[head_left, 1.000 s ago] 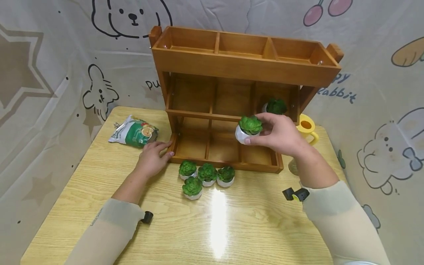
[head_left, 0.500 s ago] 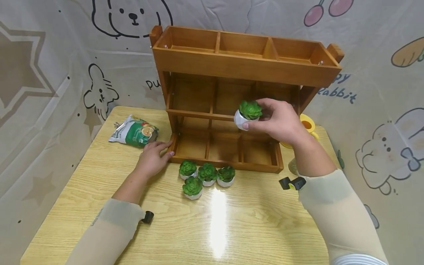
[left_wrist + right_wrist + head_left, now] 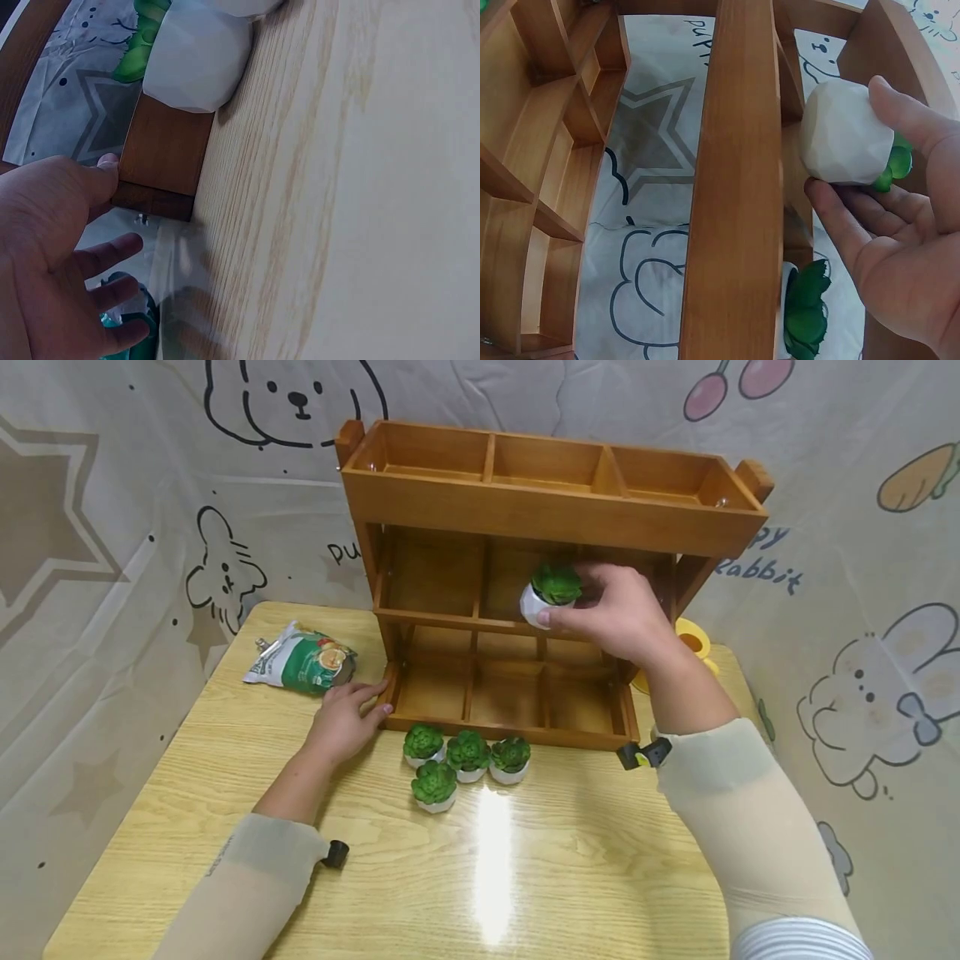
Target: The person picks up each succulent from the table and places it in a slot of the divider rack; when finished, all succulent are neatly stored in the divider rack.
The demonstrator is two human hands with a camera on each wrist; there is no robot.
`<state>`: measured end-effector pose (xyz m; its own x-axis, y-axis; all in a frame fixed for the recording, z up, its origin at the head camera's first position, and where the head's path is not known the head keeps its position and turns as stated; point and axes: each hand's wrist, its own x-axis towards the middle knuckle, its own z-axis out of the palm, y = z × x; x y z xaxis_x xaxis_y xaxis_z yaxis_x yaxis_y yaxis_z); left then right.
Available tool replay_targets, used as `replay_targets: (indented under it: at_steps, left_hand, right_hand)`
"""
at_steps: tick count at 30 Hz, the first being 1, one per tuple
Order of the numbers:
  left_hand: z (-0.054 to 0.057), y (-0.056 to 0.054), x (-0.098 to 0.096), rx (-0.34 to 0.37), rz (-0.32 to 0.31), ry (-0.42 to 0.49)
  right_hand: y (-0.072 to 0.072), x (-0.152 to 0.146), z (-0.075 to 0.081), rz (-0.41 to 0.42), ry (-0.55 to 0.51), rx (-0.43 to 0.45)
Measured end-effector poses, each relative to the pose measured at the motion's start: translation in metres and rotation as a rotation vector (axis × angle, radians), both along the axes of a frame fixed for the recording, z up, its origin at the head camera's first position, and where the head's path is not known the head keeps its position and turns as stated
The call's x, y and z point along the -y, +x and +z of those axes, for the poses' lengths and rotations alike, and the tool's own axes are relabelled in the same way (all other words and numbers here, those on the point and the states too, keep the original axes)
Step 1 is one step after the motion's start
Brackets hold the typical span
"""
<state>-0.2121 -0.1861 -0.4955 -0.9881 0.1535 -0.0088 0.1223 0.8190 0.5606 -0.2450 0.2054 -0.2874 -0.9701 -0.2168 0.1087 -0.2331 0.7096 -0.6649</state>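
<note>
My right hand (image 3: 618,610) pinches a small potted succulent (image 3: 557,585) in a white faceted pot between thumb and fingers. It is in front of the middle tier's centre compartment on a three-tier wooden shelf (image 3: 555,510). Another succulent (image 3: 806,309) shows below that hand in the right wrist view; from the head it is hidden behind the hand. My left hand (image 3: 347,720) touches the shelf's lower left corner, its other fingers loosely extended in the left wrist view. Several more potted succulents (image 3: 468,752) stand in a cluster before the bottom tier.
A green and white snack bag (image 3: 303,660) lies left of the shelf on the wooden table (image 3: 585,860). Partly behind my right arm stands a yellow watering can (image 3: 693,635). Printed cloth (image 3: 847,610) walls the table at the back and sides.
My right hand has lifted the potted succulent from in front of the bottom tier up to the middle tier, slightly leftward. The left hand stays at the shelf's corner.
</note>
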Motion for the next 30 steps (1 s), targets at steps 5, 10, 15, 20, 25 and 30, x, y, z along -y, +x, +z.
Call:
replay_targets:
  at_steps: [5, 10, 15, 20, 25, 30]
  left_hand:
    - [-0.001, 0.001, 0.000, 0.003, 0.004, 0.003]
    - [-0.001, 0.002, 0.000, 0.008, 0.005, 0.002]
    - [0.000, 0.002, 0.000, 0.005, 0.006, -0.002]
    - [0.000, 0.003, 0.000, 0.004, 0.011, -0.013]
    - [-0.002, 0.002, -0.002, -0.002, 0.009, -0.014]
    - [-0.001, 0.003, -0.002, -0.007, 0.013, -0.024]
  right_hand:
    - [-0.009, 0.005, -0.004, 0.010, 0.005, -0.020]
    - [-0.014, 0.011, -0.008, 0.004, 0.030, 0.017]
    - [-0.018, 0.015, -0.011, -0.010, 0.040, 0.031]
    - [-0.021, 0.019, -0.012, -0.001, 0.075, 0.034]
    - [-0.023, 0.023, -0.013, 0.010, 0.127, 0.037]
    - [-0.028, 0.026, -0.014, 0.032, 0.166, 0.035]
